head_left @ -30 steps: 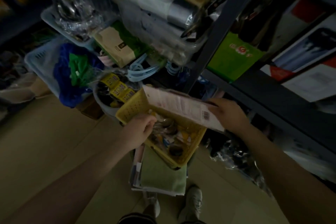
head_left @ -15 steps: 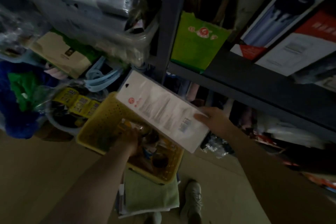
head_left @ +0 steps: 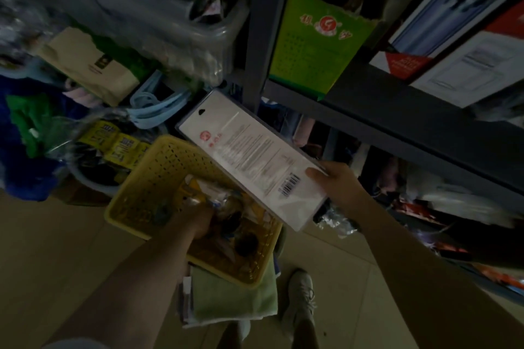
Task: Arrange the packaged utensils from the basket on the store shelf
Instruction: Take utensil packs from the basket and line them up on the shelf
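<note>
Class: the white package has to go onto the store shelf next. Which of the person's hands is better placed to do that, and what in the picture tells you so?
Probably the right hand: its grip already holds the white package near the dark shelf. The left hand is down among packets in the yellow basket.

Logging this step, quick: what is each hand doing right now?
Left hand: down in the yellow perforated plastic basket; grip cannot be told.
Right hand: holding the flat white rectangular package.
</note>
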Tool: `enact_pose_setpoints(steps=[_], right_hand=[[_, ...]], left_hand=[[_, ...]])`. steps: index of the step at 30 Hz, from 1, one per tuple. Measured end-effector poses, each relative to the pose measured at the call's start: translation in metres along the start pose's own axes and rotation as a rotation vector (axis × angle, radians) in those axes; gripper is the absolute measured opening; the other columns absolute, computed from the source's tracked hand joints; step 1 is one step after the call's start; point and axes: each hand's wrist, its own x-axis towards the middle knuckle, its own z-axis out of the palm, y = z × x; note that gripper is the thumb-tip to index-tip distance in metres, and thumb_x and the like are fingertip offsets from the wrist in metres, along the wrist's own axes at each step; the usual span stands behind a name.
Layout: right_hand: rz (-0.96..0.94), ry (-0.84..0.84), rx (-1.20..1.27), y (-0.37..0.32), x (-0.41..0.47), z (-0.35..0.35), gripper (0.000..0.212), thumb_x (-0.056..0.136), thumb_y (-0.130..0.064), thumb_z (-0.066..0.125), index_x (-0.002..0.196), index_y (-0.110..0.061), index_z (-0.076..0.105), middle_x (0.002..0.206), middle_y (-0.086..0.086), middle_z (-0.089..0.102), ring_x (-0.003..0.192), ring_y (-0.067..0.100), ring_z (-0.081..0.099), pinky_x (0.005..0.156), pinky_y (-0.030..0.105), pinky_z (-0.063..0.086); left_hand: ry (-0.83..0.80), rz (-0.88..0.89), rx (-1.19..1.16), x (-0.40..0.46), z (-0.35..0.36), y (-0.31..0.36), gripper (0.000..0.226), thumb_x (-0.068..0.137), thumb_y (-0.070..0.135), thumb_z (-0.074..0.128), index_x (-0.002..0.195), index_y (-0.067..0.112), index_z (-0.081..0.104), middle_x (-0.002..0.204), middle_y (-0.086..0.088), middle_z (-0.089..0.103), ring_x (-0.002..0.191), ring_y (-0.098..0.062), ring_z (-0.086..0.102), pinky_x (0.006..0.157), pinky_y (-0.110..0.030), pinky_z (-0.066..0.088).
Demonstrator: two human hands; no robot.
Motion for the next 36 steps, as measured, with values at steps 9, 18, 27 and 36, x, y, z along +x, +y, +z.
enact_pose_setpoints(steps=[9,18,27,36], right_hand=[[-0.102,0.034,-0.031,-0.029,-0.04,-0.018,0.024,0.094,-0.015,0.053,0.113,-0.005,0.062,0.094,0.009,0.061,0.088,0.022,0.059,0.075,0.03,0.044],[-0.302,0.187,-0.203,-0.047,-0.138,-0.088,0.026,0.093,-0.016,0.054,0.115,-0.006,0.063,0.101,0.003,0.059,0.097,0.022,0.061,0.084,0.033,0.049],[-0.444,0.611,0.19,-0.047,-0.213,-0.202,0.025,0.092,-0.016,0.056,0.116,-0.011,0.061,0.103,-0.005,0.06,0.089,0.004,0.059,0.073,0.007,0.047],[-0.605,1.198,0.227,-0.004,-0.301,-0.375,0.02,0.093,-0.019,0.054,0.111,-0.015,0.062,0.098,-0.008,0.064,0.081,-0.007,0.059,0.073,0.014,0.051]], left_hand=[[0.114,0.436,0.363,-0.108,-0.063,0.033,0.029,0.097,0.038,0.035,0.11,0.015,0.047,0.09,-0.008,0.061,0.073,-0.022,0.059,0.058,-0.034,0.043],[0.32,0.639,-0.016,-0.247,-0.113,0.104,0.014,0.091,0.041,0.047,0.084,0.029,0.05,0.071,0.0,0.056,0.065,-0.017,0.056,0.057,-0.028,0.04],[0.346,1.07,-0.59,-0.337,-0.119,0.261,0.021,0.096,0.009,0.038,0.078,0.015,0.045,0.065,-0.003,0.046,0.049,-0.007,0.041,0.051,-0.015,0.038],[0.393,1.279,-0.645,-0.399,-0.08,0.429,0.023,0.095,0.012,0.043,0.073,0.019,0.046,0.059,0.004,0.05,0.042,-0.005,0.039,0.043,-0.018,0.033]])
